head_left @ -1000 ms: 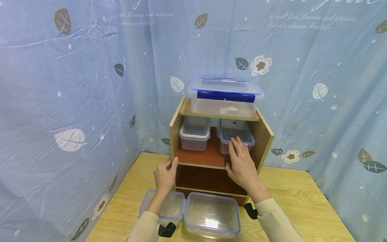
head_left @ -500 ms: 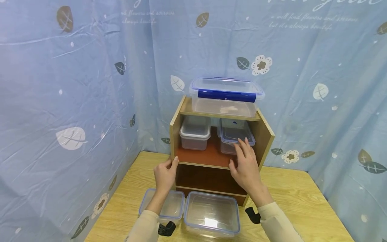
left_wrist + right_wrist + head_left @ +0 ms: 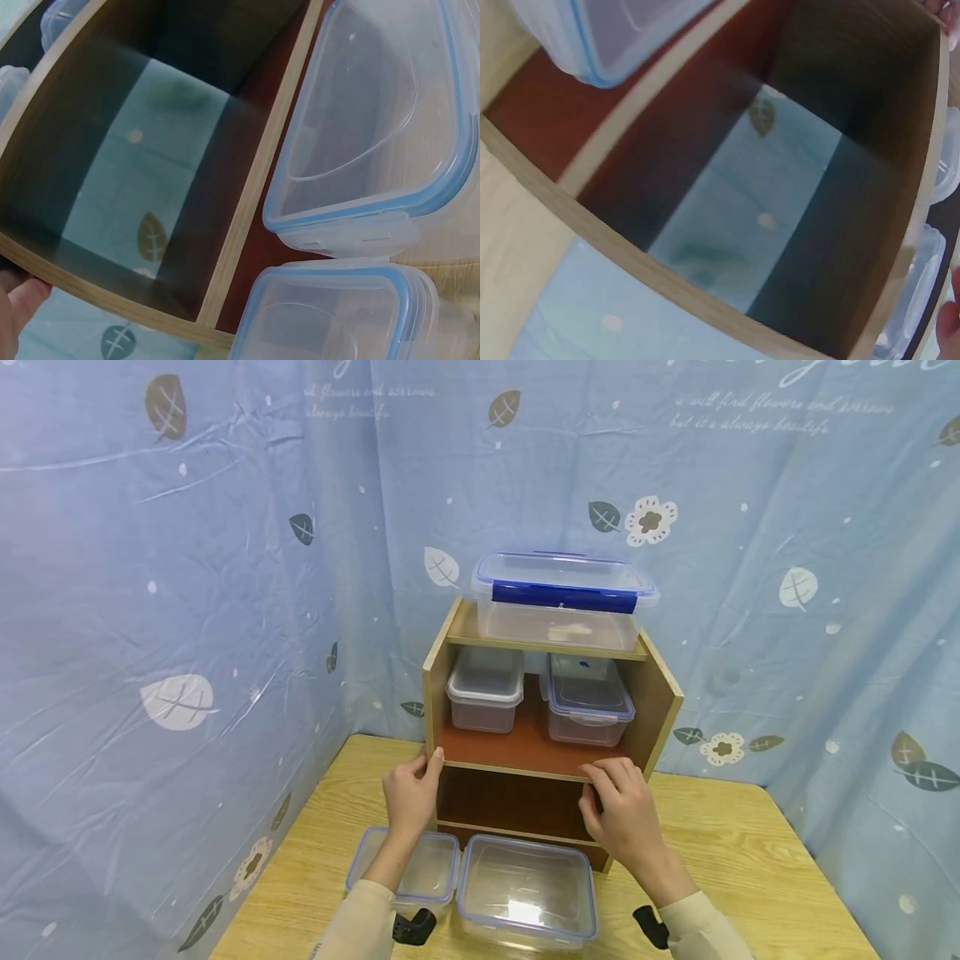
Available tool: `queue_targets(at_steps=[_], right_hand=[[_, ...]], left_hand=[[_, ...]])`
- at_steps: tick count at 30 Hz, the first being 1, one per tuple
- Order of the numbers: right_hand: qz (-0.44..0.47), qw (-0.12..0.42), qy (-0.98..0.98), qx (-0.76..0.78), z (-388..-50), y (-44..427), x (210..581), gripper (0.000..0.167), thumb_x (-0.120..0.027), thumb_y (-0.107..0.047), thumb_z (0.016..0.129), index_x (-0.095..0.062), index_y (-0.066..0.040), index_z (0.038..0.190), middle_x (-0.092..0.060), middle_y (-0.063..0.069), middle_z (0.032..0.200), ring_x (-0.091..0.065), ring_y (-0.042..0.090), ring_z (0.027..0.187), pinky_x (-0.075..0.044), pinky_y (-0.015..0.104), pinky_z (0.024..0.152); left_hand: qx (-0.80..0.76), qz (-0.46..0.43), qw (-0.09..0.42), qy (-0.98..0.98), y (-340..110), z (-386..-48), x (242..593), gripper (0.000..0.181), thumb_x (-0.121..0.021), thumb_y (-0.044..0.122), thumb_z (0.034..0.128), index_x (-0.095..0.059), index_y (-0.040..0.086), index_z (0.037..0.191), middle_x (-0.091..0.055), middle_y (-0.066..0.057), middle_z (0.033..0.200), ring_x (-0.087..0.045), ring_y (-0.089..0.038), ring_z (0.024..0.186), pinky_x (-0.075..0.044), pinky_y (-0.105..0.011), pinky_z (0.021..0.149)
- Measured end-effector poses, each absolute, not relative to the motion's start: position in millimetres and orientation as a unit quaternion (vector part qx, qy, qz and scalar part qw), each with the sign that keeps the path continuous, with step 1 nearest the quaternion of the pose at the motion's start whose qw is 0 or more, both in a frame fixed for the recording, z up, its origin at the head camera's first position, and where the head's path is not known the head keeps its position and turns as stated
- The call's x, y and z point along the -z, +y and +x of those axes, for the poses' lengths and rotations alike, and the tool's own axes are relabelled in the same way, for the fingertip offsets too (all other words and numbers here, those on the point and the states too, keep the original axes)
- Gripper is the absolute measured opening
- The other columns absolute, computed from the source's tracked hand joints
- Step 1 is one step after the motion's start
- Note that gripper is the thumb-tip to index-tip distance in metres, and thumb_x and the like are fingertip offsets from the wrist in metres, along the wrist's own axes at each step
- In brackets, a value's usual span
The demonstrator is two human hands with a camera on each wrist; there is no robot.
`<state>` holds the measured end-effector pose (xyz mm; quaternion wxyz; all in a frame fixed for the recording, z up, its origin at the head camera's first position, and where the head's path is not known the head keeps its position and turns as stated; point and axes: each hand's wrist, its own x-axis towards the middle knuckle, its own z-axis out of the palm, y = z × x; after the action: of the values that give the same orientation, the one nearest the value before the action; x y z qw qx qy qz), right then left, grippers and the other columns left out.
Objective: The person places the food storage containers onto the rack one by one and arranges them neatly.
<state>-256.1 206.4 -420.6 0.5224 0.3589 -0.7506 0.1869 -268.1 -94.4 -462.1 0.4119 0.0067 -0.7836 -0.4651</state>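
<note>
A small wooden shelf unit (image 3: 663, 718) with reddish-brown shelves stands on the table. My left hand (image 3: 411, 795) grips its left side panel, thumb at the front edge level with the middle shelf. In front of that shelf's right end is my right hand (image 3: 624, 810), fingers loosely bent and holding nothing; whether they touch the edge I cannot tell. A clear box with a blue-rimmed lid (image 3: 591, 697) sits on the shelf's right side, above the right hand. To its left lies a clear box with a whitish lid (image 3: 486, 685).
On top of the unit rests a larger clear box with a dark blue clasp (image 3: 562, 597). Two blue-rimmed clear boxes, a smaller one (image 3: 423, 868) and a larger one (image 3: 527, 889), lie on the wooden table (image 3: 735, 860) before it. A patterned blue curtain (image 3: 525, 477) hangs behind.
My right hand has come away from the blue-rimmed box on the shelf, moving down and toward me to the shelf's front edge. My left hand stays on the side panel.
</note>
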Motion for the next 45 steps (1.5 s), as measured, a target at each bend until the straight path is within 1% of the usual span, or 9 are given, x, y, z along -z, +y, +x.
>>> queue_targets(at_steps=[6, 15, 21, 24, 27, 33, 38, 41, 45], right_hand=[[0.363, 0.523, -0.748, -0.187, -253, 211, 434, 0.023, -0.048, -0.01, 0.081, -0.069, -0.003, 0.088, -0.063, 0.006, 0.083, -0.056, 0.023, 0.074, -0.044, 0.037, 0.063], [0.356, 0.51, -0.757, -0.198, -254, 215, 445, 0.022, -0.049, -0.008, 0.08, -0.069, -0.003, 0.087, -0.063, 0.006, 0.084, -0.058, 0.023, 0.075, -0.043, 0.036, 0.064], [0.354, 0.497, -0.767, -0.197, -253, 216, 453, 0.022, -0.048, -0.009, 0.082, -0.068, -0.005, 0.088, -0.063, 0.005, 0.085, -0.059, 0.022, 0.074, -0.047, 0.036, 0.067], [0.353, 0.502, -0.764, -0.2, -253, 216, 456, 0.022, -0.048, -0.009, 0.082, -0.068, -0.004, 0.088, -0.062, 0.006, 0.085, -0.059, 0.022, 0.073, -0.048, 0.035, 0.067], [0.341, 0.521, -0.754, -0.212, -254, 218, 457, 0.021, -0.049, -0.008, 0.081, -0.068, -0.003, 0.087, -0.061, 0.009, 0.085, -0.057, 0.023, 0.074, -0.046, 0.034, 0.065], [0.265, 0.578, -0.732, -0.244, -256, 223, 455, 0.018, -0.054, -0.007, 0.076, -0.068, 0.0, 0.085, -0.058, 0.011, 0.078, -0.051, 0.025, 0.068, -0.039, 0.033, 0.06], [0.174, 0.598, -0.723, -0.299, -260, 231, 456, 0.024, -0.059, -0.009, 0.075, -0.063, 0.006, 0.093, -0.054, 0.017, 0.077, -0.046, 0.028, 0.07, -0.032, 0.03, 0.067], [0.131, 0.589, -0.72, -0.343, -262, 237, 457, 0.033, -0.065, -0.007, 0.075, -0.057, 0.011, 0.101, -0.051, 0.021, 0.081, -0.044, 0.032, 0.075, -0.029, 0.028, 0.071], [0.089, 0.548, -0.736, -0.387, -263, 244, 459, 0.04, -0.07, -0.002, 0.079, -0.052, 0.015, 0.111, -0.052, 0.026, 0.093, -0.048, 0.034, 0.085, -0.034, 0.021, 0.073]], left_hand=[[0.461, 0.0, 0.412, -0.786, -95, -268, 461, 0.045, -0.068, 0.029, 0.0906, -0.058, 0.013, 0.05, -0.048, 0.005, 0.041, -0.03, 0.0, 0.037, -0.025, -0.021, 0.036], [0.454, 0.005, 0.414, -0.789, -95, -269, 461, 0.044, -0.068, 0.031, 0.0903, -0.06, 0.011, 0.051, -0.048, 0.005, 0.042, -0.032, -0.003, 0.04, -0.026, -0.023, 0.038], [0.462, 0.005, 0.404, -0.79, -95, -269, 462, 0.045, -0.067, 0.031, 0.0912, -0.061, 0.01, 0.052, -0.046, 0.006, 0.041, -0.031, -0.004, 0.039, -0.025, -0.024, 0.038], [0.46, 0.004, 0.407, -0.789, -95, -269, 461, 0.045, -0.067, 0.031, 0.0911, -0.06, 0.011, 0.051, -0.045, 0.006, 0.041, -0.03, -0.003, 0.039, -0.024, -0.023, 0.038], [0.457, 0.003, 0.412, -0.788, -95, -269, 461, 0.046, -0.067, 0.031, 0.0909, -0.057, 0.014, 0.049, -0.043, 0.006, 0.04, -0.028, -0.001, 0.039, -0.023, -0.022, 0.038], [0.458, 0.005, 0.414, -0.787, -96, -268, 462, 0.047, -0.067, 0.032, 0.0908, -0.053, 0.018, 0.049, -0.042, 0.006, 0.041, -0.029, -0.001, 0.039, -0.023, -0.022, 0.038], [0.457, 0.007, 0.415, -0.787, -96, -268, 462, 0.047, -0.068, 0.031, 0.0906, -0.052, 0.02, 0.048, -0.041, 0.008, 0.04, -0.028, -0.001, 0.038, -0.023, -0.023, 0.037], [0.455, 0.005, 0.419, -0.786, -95, -268, 462, 0.047, -0.068, 0.03, 0.0904, -0.051, 0.019, 0.047, -0.039, 0.009, 0.039, -0.025, 0.0, 0.038, -0.02, -0.022, 0.037], [0.454, 0.001, 0.423, -0.784, -94, -267, 462, 0.048, -0.068, 0.029, 0.0903, -0.053, 0.016, 0.047, -0.039, 0.008, 0.039, -0.024, 0.001, 0.038, -0.019, -0.021, 0.037]])
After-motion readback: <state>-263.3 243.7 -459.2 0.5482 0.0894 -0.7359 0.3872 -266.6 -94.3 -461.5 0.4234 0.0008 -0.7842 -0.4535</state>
